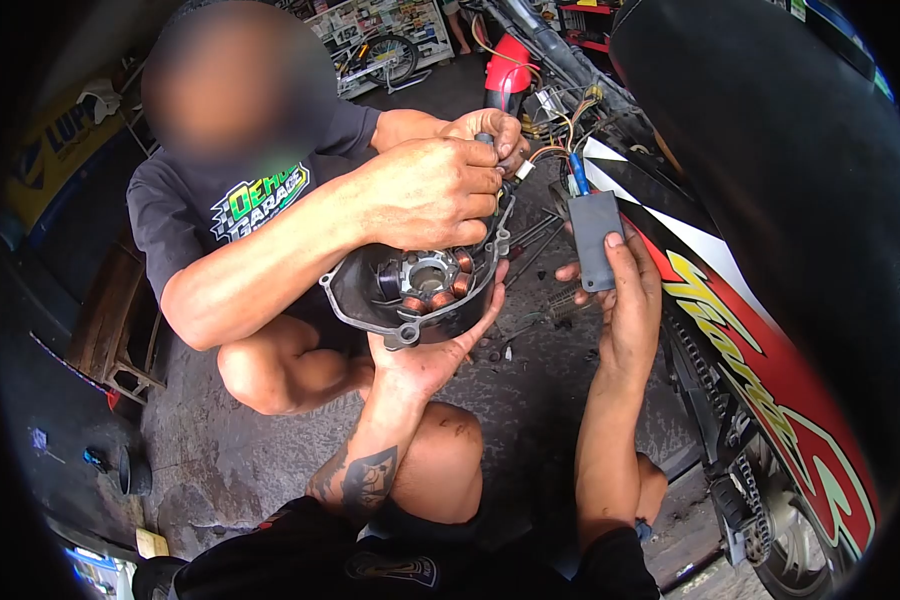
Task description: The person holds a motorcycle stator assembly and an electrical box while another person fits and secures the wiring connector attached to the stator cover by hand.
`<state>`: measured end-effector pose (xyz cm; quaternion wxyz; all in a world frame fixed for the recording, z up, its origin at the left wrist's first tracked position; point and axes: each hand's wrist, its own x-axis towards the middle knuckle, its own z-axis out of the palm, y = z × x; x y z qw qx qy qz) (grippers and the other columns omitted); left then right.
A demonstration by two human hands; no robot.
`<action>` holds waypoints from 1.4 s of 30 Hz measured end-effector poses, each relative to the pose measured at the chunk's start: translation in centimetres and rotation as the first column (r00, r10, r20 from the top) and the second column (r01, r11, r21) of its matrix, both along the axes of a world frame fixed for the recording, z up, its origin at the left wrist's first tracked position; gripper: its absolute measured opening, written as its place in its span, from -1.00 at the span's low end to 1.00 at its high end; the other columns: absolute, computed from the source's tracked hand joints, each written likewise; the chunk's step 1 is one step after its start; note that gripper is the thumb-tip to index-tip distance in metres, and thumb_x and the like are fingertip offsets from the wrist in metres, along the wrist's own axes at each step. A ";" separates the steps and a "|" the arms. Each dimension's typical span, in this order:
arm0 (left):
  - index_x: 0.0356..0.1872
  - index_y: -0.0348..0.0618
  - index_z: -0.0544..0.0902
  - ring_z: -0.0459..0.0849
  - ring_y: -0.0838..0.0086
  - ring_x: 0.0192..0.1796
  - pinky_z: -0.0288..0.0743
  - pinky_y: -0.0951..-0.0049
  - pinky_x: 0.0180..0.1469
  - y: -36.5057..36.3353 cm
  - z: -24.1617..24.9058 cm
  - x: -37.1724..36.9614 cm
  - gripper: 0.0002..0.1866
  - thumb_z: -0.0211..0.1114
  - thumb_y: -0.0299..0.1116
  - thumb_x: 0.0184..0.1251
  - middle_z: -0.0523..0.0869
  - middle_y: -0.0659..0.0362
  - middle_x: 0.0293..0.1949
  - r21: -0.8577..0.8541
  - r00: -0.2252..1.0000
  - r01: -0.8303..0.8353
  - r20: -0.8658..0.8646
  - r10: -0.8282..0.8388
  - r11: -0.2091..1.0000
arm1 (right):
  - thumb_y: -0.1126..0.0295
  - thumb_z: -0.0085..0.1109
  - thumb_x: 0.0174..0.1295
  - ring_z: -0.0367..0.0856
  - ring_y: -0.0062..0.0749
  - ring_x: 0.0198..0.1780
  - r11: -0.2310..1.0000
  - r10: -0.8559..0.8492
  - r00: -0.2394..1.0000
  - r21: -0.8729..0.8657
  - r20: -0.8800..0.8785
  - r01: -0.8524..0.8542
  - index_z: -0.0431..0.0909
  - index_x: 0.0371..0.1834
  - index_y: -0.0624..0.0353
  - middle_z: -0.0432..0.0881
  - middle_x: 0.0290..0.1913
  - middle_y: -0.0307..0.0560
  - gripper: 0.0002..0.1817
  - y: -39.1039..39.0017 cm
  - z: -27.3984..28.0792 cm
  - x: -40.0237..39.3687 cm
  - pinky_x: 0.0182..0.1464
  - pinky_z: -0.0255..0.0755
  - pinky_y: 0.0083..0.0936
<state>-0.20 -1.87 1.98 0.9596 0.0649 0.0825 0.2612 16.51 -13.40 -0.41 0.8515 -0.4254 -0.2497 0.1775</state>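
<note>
Crouching on a stained concrete floor (240,460) of a workshop, close beside a motorcycle (770,250) with red, black and white bodywork, shelves and a bicycle wheel at the back. Facing a co-worker (270,200) in a dark printed shirt, both of that person's hands busy at wiring above. Stator cover (415,290): dark, round, metal-rimmed, copper coils ringed inside (some hidden). Resting in the upturned left hand (435,345), fingers curled up around its right edge. Grey box (595,240), flat and rectangular, wires at its top, gripped in the raised right hand (625,290), just right of the cover.
</note>
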 end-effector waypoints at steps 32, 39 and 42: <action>0.42 -0.27 0.29 0.26 -0.20 0.49 0.31 -0.18 0.43 0.2 0.0 0.0 -0.29 -0.07 0.11 0.49 0.35 -0.19 0.40 0.017 1.000 0.012 0.003 -0.012 1.000 | 0.12 0.10 0.43 0.75 -0.41 -0.36 1.000 0.004 1.000 0.005 -0.003 -0.004 0.44 0.28 0.33 0.72 0.04 0.13 -0.46 0.0 0.0 0.1 -0.51 0.43 -0.67; 0.37 -0.30 0.35 0.26 -0.19 0.48 0.31 -0.19 0.42 0.1 0.3 0.2 -0.33 -0.03 0.06 0.49 0.40 -0.19 0.35 -0.001 1.000 0.009 -0.010 -0.009 1.000 | 0.11 0.11 0.42 0.76 -0.41 -0.36 1.000 0.005 1.000 0.005 -0.008 -0.005 0.45 0.26 0.34 0.72 0.04 0.13 -0.46 0.1 -0.1 0.2 -0.51 0.42 -0.68; 0.35 -0.29 0.38 0.27 -0.19 0.48 0.32 -0.19 0.42 0.0 0.5 0.2 -0.36 0.01 0.03 0.47 0.41 -0.19 0.34 -0.020 1.000 0.019 -0.008 -0.019 1.000 | 0.11 0.12 0.42 0.76 -0.41 -0.36 1.000 0.006 1.000 0.005 -0.012 -0.006 0.45 0.26 0.34 0.72 0.04 0.13 -0.46 0.1 0.0 0.3 -0.51 0.42 -0.68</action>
